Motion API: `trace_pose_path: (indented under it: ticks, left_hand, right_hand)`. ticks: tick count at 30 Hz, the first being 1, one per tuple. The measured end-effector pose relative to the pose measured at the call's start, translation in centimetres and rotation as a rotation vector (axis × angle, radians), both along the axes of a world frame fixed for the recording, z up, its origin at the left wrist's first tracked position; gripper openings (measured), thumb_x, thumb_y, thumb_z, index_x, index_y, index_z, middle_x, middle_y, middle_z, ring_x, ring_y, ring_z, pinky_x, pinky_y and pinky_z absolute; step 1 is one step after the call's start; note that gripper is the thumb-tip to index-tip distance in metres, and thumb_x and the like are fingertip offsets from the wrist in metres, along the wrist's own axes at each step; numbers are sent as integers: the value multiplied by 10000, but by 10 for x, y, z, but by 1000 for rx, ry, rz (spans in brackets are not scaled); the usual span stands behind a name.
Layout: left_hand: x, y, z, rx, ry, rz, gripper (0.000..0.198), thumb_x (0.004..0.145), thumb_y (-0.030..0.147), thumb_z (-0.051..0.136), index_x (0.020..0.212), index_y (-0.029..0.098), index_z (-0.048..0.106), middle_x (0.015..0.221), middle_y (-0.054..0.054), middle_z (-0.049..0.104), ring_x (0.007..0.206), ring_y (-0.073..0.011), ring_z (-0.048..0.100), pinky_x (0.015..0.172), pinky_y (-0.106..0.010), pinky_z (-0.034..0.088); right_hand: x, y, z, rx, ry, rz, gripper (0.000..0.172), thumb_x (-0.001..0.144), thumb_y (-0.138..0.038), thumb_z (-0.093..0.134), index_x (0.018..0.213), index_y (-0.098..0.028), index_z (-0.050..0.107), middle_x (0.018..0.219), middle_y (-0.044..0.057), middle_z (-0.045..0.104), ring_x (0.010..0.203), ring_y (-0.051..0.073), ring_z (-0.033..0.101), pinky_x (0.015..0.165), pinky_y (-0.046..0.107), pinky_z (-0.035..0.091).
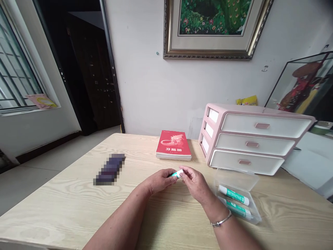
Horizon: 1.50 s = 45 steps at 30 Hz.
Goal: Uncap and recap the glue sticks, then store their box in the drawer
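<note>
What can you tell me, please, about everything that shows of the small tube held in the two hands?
The tube is slim and rounded, plastic-looking, with green and white on its body and a plain white end. It is held slanted over the wooden table, white end toward the right. The left hand grips the body and hides its left end; the right hand pinches the white end. Whether that end is a separate cap is too small to tell.
</note>
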<state>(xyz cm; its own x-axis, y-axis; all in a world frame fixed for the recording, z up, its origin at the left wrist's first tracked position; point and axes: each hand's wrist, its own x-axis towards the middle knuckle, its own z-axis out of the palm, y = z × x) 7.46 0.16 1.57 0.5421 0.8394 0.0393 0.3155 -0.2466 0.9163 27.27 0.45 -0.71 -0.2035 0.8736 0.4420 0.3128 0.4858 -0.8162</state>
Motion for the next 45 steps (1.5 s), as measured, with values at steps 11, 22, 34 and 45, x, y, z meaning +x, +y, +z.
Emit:
trace_pose_path:
  ticks: [11, 22, 34, 45]
  left_hand:
    - [-4, 2, 0, -89, -43, -45, 407, 879, 566, 525, 923, 167, 594, 729, 33, 485, 594, -93, 381, 544, -212, 328]
    - [7, 0, -4, 249, 61, 22, 357, 920, 459, 490, 1035, 172, 668, 943, -33, 663, 830, -175, 546, 775, -261, 417]
    - [9, -1, -3, 342, 121, 90, 300, 938, 412, 486, 1020, 173, 648, 885, -17, 633, 777, -151, 543, 711, -237, 410]
    - [22, -7, -4, 606, 306, 245, 297, 921, 259, 528, 1205, 215, 603, 1003, -58, 623, 895, -184, 596, 781, -263, 439]
  right_hand:
    - [5, -7, 13, 167, -206, 24, 305, 964, -363, 474, 1176, -199, 621, 1080, 93, 693, 985, 207, 640, 874, 326, 499]
    - [0, -5, 10, -78, -124, -89, 382, 903, -504, 514, 919, -161, 683, 694, 44, 657, 613, 171, 588, 558, 264, 456]
    - [0, 2, 4, -276, 85, -7, 469, 834, -556, 561, 1046, -144, 632, 651, -7, 576, 546, 138, 545, 459, 235, 467]
    - [-7, -7, 12, -211, -18, -302, 498, 851, -628, 505, 725, -177, 673, 461, -10, 562, 470, 147, 538, 486, 242, 392]
